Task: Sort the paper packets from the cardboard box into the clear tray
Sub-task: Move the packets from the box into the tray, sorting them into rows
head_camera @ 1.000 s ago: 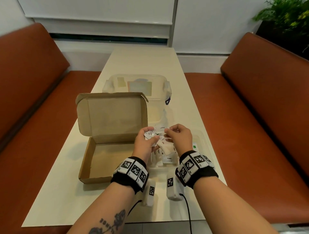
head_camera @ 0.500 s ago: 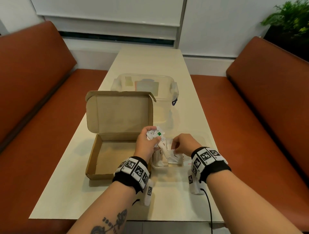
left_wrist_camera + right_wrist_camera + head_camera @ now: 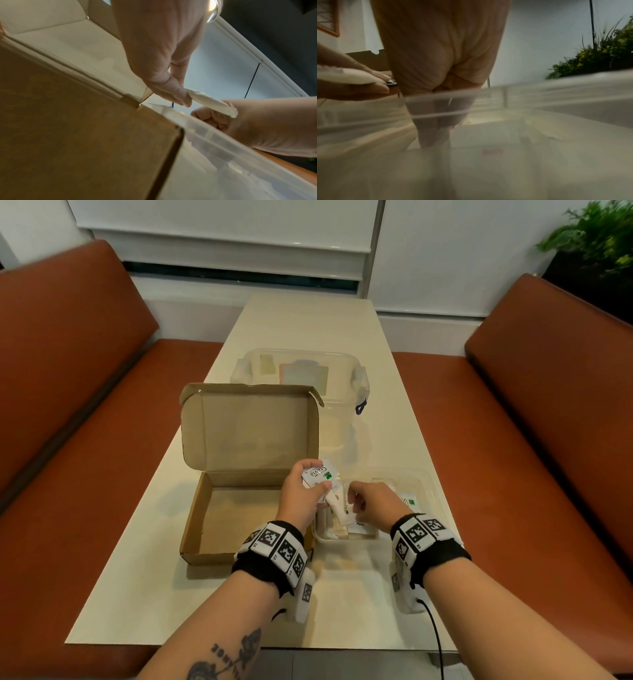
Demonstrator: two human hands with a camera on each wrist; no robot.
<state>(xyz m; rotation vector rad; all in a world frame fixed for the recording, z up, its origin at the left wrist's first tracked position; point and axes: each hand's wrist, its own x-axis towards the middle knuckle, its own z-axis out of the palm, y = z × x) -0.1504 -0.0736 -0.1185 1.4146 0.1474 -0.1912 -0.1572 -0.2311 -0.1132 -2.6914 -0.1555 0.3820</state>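
The open cardboard box (image 3: 219, 525) lies at centre left with its lid up, and its floor looks bare. To its right stands the clear tray (image 3: 430, 491), with several white paper packets (image 3: 409, 501) in it. My left hand (image 3: 320, 489) hovers over the tray's left edge. It grips a white green-printed packet (image 3: 317, 474) and a cream stick packet (image 3: 337, 506); the left wrist view shows this stick packet (image 3: 211, 104) pinched in its fingers (image 3: 180, 94). My right hand (image 3: 356, 498) reaches down into the tray with fingers curled. What it holds is hidden.
Behind the box stands a clear lidded tub (image 3: 359, 381) with blue latches. Brown benches (image 3: 85, 392) run along both sides of the narrow cream table (image 3: 308, 320). A green plant (image 3: 596, 237) is at the far right. My cable (image 3: 435, 631) trails over the near table edge.
My right hand has left the packets in my left hand and dropped into the tray. My left hand keeps its packets and has barely moved. The head view has shifted.
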